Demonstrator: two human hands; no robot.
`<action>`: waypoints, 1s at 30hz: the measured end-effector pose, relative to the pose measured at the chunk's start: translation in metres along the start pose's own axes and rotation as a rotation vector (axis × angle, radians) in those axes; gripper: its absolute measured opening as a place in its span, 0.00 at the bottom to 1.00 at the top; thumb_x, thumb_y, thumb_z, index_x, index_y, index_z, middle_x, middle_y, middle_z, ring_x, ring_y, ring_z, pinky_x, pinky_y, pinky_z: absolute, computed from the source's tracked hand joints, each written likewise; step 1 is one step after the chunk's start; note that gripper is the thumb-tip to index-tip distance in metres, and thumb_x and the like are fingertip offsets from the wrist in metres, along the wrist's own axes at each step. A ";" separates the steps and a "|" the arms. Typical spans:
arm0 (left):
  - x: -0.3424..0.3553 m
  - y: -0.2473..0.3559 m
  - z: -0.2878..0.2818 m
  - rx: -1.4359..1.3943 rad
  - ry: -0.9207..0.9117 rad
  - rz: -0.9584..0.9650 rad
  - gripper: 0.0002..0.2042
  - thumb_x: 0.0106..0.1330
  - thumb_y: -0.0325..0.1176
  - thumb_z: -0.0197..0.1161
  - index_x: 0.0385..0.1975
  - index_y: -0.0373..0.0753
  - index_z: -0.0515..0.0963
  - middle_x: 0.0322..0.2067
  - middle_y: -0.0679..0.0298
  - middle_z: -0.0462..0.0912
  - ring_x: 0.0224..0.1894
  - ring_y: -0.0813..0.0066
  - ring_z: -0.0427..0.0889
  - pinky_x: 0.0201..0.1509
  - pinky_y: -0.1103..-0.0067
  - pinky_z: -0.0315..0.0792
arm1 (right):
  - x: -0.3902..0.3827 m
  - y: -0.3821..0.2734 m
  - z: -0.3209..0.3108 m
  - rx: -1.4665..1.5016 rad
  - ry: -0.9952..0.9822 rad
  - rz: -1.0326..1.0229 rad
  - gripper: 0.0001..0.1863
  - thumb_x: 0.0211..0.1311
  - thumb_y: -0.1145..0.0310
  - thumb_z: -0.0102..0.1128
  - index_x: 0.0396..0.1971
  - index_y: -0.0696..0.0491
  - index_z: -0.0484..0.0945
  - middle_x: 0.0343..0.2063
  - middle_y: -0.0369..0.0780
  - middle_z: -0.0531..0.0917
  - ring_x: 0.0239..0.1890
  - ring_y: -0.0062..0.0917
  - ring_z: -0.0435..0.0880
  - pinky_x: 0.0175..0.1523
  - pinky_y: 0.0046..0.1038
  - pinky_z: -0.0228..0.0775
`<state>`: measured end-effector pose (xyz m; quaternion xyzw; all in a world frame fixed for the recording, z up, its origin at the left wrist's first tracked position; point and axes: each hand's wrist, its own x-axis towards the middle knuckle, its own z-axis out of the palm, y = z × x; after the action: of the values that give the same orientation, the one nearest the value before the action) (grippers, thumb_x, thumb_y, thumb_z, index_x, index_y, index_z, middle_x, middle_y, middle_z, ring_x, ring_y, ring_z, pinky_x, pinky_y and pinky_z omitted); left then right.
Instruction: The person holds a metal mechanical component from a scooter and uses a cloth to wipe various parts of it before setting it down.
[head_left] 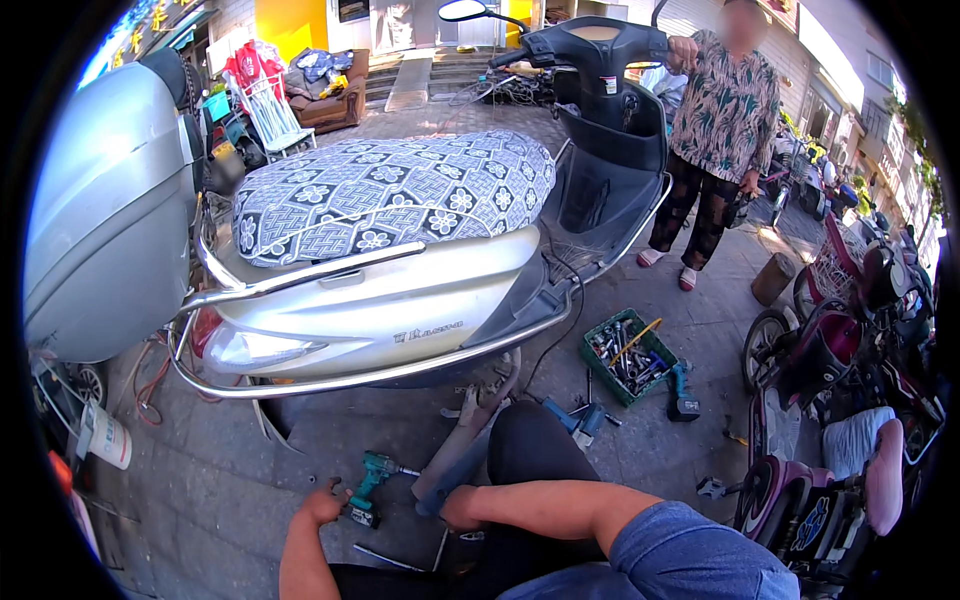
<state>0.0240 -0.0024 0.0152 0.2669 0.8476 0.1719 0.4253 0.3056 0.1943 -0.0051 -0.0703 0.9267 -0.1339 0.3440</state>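
Observation:
A silver scooter (400, 300) with a patterned fabric seat cover (390, 190) stands before me. Beneath its side a grey exhaust muffler (450, 455) slants down toward me, its thin pipe reaching up under the body. My right hand (462, 508) is closed at the muffler's lower end, its fingers mostly hidden. At a green cordless power tool (372, 482) with a black battery, my left hand (325, 502) has its fingers apart beside the handle. The tool's tip points toward the muffler. Metal rods (390, 558) lie on the ground near my legs.
A green crate of tools (628, 355) sits to the right, with a blue cordless tool (683, 395) beside it and another blue tool (580, 420) nearer. A person (722, 130) stands holding the handlebar. Parked scooters (830, 480) line the right; a white bucket (105, 438) is left.

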 end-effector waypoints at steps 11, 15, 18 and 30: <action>0.004 -0.001 -0.004 -0.003 -0.034 -0.016 0.28 0.72 0.48 0.62 0.62 0.32 0.75 0.43 0.51 0.86 0.39 0.64 0.86 0.41 0.68 0.80 | -0.015 -0.004 -0.010 -0.058 -0.007 -0.056 0.17 0.67 0.56 0.61 0.41 0.53 0.88 0.44 0.45 0.88 0.49 0.43 0.87 0.52 0.45 0.77; 0.021 -0.022 -0.002 0.086 -0.155 -0.024 0.24 0.75 0.47 0.57 0.58 0.31 0.77 0.43 0.54 0.87 0.39 0.64 0.86 0.42 0.68 0.80 | -0.002 -0.001 -0.009 -0.163 -0.066 -0.115 0.17 0.68 0.56 0.60 0.46 0.51 0.89 0.49 0.43 0.88 0.54 0.42 0.85 0.56 0.45 0.76; 0.023 -0.018 -0.003 -0.001 -0.157 -0.014 0.24 0.75 0.46 0.57 0.61 0.32 0.74 0.40 0.54 0.87 0.39 0.63 0.86 0.39 0.67 0.80 | 0.021 0.010 0.006 -0.246 -0.105 -0.178 0.18 0.68 0.55 0.60 0.49 0.49 0.88 0.51 0.42 0.87 0.55 0.43 0.84 0.56 0.46 0.75; 0.020 -0.013 0.000 -0.102 -0.100 0.033 0.30 0.74 0.43 0.61 0.70 0.36 0.62 0.38 0.51 0.86 0.32 0.61 0.86 0.32 0.66 0.79 | 0.056 0.022 0.025 -0.114 -0.078 -0.128 0.19 0.69 0.56 0.60 0.52 0.50 0.86 0.54 0.42 0.86 0.57 0.42 0.83 0.60 0.47 0.73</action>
<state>0.0104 -0.0012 -0.0044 0.2669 0.8109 0.2082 0.4773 0.2785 0.1980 -0.0646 -0.1539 0.9123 -0.0996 0.3662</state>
